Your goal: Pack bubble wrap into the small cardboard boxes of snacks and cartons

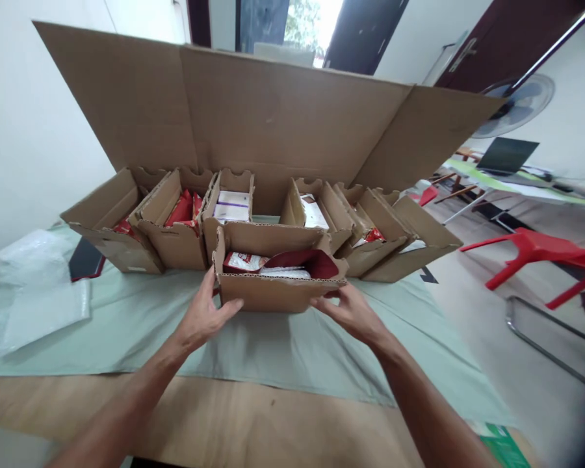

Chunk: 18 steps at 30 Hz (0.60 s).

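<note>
Between my two hands is an open cardboard bin [268, 296], its long side facing me. My left hand [207, 312] grips its left end, thumb on the front and fingers hidden behind the side. At the right end my right hand [346, 309] holds it the same way. Inside the bin lie a red and white packet [246, 261], dark red wrapping [322, 263] and something white. Behind it, cardboard bins stand in a row: one with red packets [180, 209] to the left, one with white and purple boxes [233, 205], and others to the right.
A tall cardboard panel [273, 117] rises behind the row. Pale green cloth [292, 351] covers part of the wooden table [253, 422]. Clear plastic wrapping [39, 292] and a dark flat object [86, 259] lie left. Beyond the right side are a red stool [541, 253], a laptop [507, 156] and a fan [521, 104].
</note>
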Tool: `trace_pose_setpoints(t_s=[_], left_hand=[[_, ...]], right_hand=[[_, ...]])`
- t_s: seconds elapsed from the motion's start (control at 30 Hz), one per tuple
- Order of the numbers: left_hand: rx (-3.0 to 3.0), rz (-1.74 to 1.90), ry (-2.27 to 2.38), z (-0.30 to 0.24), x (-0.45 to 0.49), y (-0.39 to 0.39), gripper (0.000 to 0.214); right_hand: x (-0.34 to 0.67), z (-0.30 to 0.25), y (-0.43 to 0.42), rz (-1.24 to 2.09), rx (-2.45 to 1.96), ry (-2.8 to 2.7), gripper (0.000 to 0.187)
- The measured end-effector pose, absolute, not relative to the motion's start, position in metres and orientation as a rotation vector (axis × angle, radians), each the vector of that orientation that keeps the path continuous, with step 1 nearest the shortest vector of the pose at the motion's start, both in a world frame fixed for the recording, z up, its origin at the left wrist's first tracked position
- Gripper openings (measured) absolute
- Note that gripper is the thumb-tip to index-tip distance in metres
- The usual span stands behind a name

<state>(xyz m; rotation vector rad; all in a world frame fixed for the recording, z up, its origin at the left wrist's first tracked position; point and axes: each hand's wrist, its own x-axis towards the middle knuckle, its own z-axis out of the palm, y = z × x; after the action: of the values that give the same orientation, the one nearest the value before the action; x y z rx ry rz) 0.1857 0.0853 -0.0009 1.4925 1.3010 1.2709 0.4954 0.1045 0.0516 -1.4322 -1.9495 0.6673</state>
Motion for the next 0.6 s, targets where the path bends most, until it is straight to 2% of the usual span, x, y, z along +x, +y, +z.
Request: trace_pose_setpoints(t_s=[0.2, 0.37, 0.47, 0.6], left_hand=[[1.357, 1.306, 1.326, -0.002, 0.194, 0.029, 0.072], [1.146, 1.272, 1.672, -0.007, 0.144, -0.05, 0.062], [1.082, 1.308, 1.778, -0.004, 0.118, -0.049, 0.068], [1.207, 1.407, 1.68, 0.005, 0.139, -0.021, 0.076]], right_hand=[[0.476, 0.028, 0.053, 0.498, -1.395, -1.873, 0.038], [0.436, 0.031, 0.001, 0.537, -1.238, -1.917, 0.045], [0.403, 0.037, 0.013, 0.634, -1.156, -1.918, 0.047], [0.414, 0.035, 0.023, 0.508, -1.201, -1.84, 0.046]])
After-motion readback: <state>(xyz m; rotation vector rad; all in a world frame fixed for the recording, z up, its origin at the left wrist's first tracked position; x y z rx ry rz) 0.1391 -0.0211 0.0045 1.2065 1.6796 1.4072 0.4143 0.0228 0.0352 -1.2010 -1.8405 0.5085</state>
